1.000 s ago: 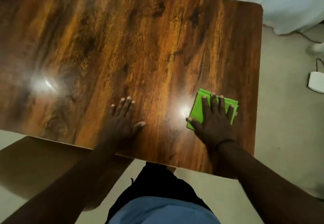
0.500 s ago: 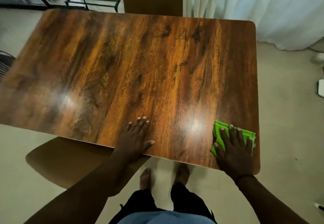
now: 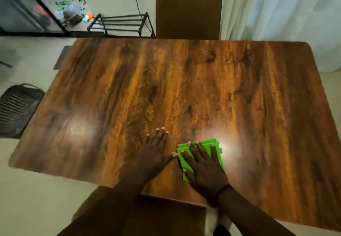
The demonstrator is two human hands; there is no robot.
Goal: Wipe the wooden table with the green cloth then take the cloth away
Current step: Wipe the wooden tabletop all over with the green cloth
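Note:
The wooden table [image 3: 203,91] fills most of the head view, glossy with two light glares. A folded green cloth [image 3: 206,146] lies flat on it near the front edge. My right hand [image 3: 203,165] presses down on the cloth with straight, spread fingers, covering most of it. My left hand [image 3: 155,152] rests flat on the bare wood just left of the cloth, its thumb tip almost touching the cloth's left edge.
A brown chair [image 3: 188,10] stands at the table's far side, another brown chair seat [image 3: 140,215] below the near edge. A black metal rack [image 3: 120,24] and a glass door are at the back left, a dark mesh basket [image 3: 16,110] on the left, white curtains [image 3: 286,8] at the right.
My right hand has slid the cloth leftward from the table's right front corner to beside my left hand. The camera view has shifted, showing more of the room behind.

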